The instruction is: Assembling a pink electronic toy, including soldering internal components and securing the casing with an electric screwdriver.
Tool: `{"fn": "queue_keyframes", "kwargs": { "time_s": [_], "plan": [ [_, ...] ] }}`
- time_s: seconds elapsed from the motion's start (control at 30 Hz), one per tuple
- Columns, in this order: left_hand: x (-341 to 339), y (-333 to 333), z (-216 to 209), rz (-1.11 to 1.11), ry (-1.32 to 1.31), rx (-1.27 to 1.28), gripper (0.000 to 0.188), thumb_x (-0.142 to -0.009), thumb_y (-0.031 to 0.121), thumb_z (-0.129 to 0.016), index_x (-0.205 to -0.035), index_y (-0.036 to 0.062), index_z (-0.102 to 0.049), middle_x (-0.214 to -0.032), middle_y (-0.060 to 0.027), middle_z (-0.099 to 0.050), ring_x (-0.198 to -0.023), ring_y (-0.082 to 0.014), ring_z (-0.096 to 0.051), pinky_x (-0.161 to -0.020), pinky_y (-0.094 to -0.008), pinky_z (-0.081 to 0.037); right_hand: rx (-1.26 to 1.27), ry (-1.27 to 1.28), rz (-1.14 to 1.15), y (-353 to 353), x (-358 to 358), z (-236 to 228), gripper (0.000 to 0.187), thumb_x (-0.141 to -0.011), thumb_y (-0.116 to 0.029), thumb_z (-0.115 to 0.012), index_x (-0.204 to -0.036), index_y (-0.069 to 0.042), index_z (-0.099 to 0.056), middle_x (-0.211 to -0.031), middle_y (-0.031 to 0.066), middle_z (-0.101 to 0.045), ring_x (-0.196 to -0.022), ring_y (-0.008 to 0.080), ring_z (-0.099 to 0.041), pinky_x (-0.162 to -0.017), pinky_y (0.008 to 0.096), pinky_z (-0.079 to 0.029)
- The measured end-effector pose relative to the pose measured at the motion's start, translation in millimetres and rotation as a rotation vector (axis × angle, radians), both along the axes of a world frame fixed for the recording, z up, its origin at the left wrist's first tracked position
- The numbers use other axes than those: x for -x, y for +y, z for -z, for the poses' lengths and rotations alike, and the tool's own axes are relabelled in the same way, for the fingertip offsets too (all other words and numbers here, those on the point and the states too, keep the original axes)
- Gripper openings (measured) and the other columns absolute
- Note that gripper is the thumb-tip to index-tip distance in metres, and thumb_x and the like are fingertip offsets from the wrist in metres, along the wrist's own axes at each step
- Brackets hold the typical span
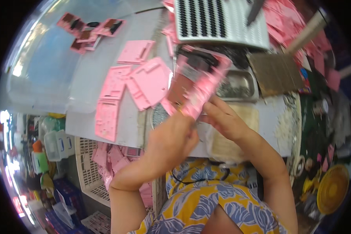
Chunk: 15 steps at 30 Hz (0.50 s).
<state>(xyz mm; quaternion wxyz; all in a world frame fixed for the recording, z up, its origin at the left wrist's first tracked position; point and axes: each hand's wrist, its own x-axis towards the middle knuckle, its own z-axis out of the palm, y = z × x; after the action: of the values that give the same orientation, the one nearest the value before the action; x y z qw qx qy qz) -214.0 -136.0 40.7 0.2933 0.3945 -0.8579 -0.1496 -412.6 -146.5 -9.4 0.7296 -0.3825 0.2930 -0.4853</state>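
Observation:
Tilted above the table is a pink plastic casing (208,84) with a brown circuit board (180,90) and black parts inside. My right hand (226,119) grips its lower right edge, fingers partly behind it. At its lower corner my left hand (173,136) is closed and smeared by motion; a small yellowish bit shows by its fingertips, and what it pinches I cannot make out. Left of the casing lie several loose pink shells (150,82). A metal tray (238,85) of small shiny parts sits behind my right hand.
Assembled pink units (90,34) are grouped at the far left. A white rack with black rows (222,21) stands at the back, beside heaped pink parts (288,23). Cardboard (277,74) lies right, under a wooden handle (306,33). Below the table edge, a cream basket (90,171) holds pink pieces.

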Motion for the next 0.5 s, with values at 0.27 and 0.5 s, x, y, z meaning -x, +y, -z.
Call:
{"fn": "queue_keyframes", "kwargs": {
  "time_s": [0.27,0.5],
  "plan": [
    [37,57,65,0.325,0.166,-0.059,0.049,-0.071,0.008,-0.087,-0.115,0.0074,-0.067,-0.102,-0.0080,-0.060,-0.080,-0.0274,-0.060,-0.071,-0.0391,-0.049,-0.139,0.432,0.093,95,106,24,0.037,-0.107,-0.032,-0.054,-0.117,0.002,-0.065,-0.097,0.0046,-0.071,-0.087,0.0107,-0.066,-0.075,0.0286,-0.053],
    [61,54,106,0.491,0.024,0.002,0.033,-0.070,0.013,-0.085,-0.100,0.0129,-0.072,-0.098,-0.0024,-0.060,-0.088,-0.0239,-0.059,-0.080,-0.0412,-0.041,-0.011,1.258,0.201,101,146,25,0.027,-0.093,-0.023,-0.070,-0.081,0.002,-0.068,-0.061,0.0077,-0.062,-0.054,0.0120,-0.057,-0.055,0.0318,-0.047]
  ]
}}
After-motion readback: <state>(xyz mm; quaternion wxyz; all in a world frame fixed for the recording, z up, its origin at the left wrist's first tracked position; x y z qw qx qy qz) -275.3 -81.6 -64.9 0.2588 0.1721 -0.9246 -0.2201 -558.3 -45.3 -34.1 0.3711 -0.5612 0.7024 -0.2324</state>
